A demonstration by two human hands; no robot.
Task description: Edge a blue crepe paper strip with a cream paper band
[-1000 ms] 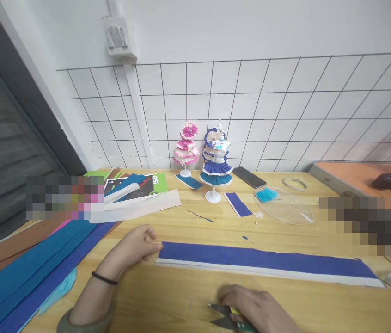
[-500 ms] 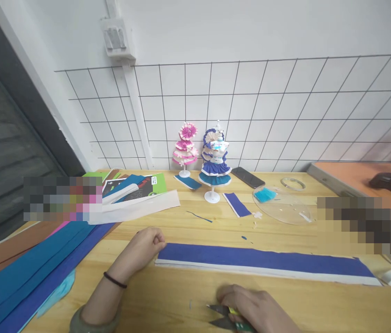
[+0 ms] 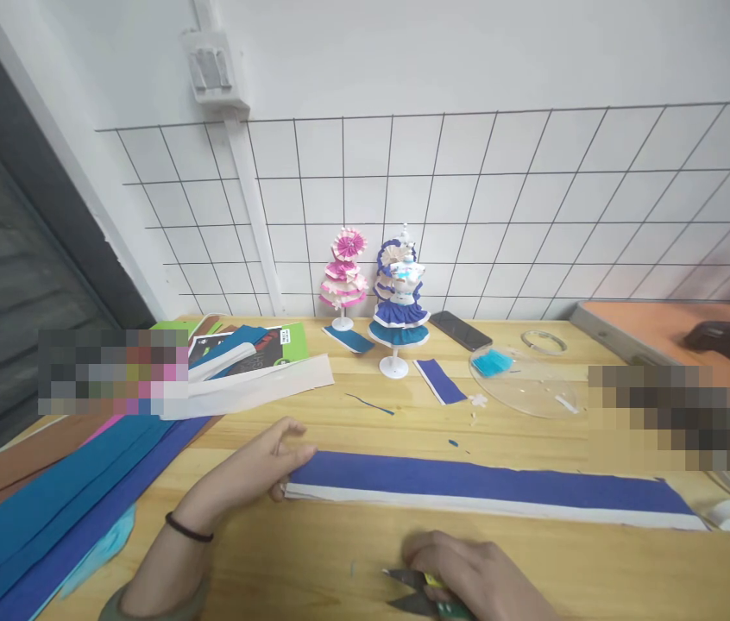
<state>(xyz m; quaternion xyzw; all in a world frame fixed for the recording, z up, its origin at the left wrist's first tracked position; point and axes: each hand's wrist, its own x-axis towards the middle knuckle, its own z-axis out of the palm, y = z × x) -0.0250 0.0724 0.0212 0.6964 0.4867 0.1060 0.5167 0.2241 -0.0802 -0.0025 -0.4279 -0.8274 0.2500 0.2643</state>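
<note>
A long blue paper strip [image 3: 481,483] with a white lower border lies across the table in front of me. At its left end is my left hand [image 3: 278,461], with the thumb on top of the strip, the index finger raised, and other fingers curled by the edge, partly hidden. Closer to me, my right hand [image 3: 462,561] is wrapped round small thread snips [image 3: 413,591], whose dark blades point left and stand apart. The snips rest low over the table, below the strip and not touching it.
Two little dress stands, one pink [image 3: 342,272] and one blue and white [image 3: 397,315], stand near the wall. Long coloured strips [image 3: 73,483] lie at left. A phone [image 3: 462,329], a clear disc [image 3: 526,388] and a short blue piece [image 3: 441,381] are behind the strip.
My left hand has shifted slightly left and turned, its thumb now over the strip's end and its index finger lifted. The right hand with the snips stays in place.
</note>
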